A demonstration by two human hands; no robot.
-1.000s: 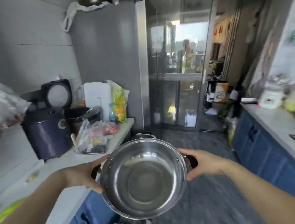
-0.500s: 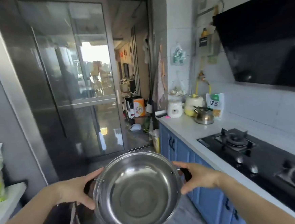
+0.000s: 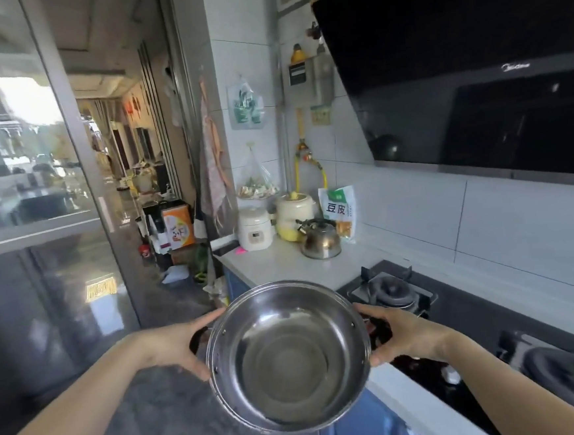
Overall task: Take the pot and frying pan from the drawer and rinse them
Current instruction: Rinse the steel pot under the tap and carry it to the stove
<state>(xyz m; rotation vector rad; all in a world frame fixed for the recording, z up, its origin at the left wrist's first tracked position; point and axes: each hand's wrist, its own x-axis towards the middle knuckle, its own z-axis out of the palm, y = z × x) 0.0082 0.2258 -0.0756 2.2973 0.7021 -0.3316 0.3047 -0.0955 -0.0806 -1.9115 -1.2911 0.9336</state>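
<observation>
While a slanted black glass range hood (image 3: pixel 466 66) fills the upper right against glossy white wall tiles (image 3: pixel 506 224), a tall sliding glass door (image 3: pixel 32 189) with a grey metal frame takes up the left, mirroring daylight. Below the hood, a pale smooth bench (image 3: pixel 282 265) runs along the wall above blue cabinet fronts (image 3: pixel 360 427), and a flat black gas hob (image 3: pixel 475 319) is set into it, with round ridged burners. Held in the air over the grey floor (image 3: pixel 164 415), just in front of the bench edge, is the stainless steel pot (image 3: pixel 288 354): round, shiny, empty, its mouth tipped toward the camera so the flat circular base shows. The left hand (image 3: pixel 177 346) has its grip clamped on the pot's dark left side handle, fingers curled under and thumb along the rim; the right hand (image 3: pixel 398 335) is likewise closed on the right handle. At the far end of the bench stand a rounded steel kettle (image 3: pixel 320 240), a cream ceramic crock (image 3: pixel 294 213), a small white rice cooker (image 3: pixel 255 228), and a green-and-white printed packet (image 3: pixel 340 209) propped against the tiles.
</observation>
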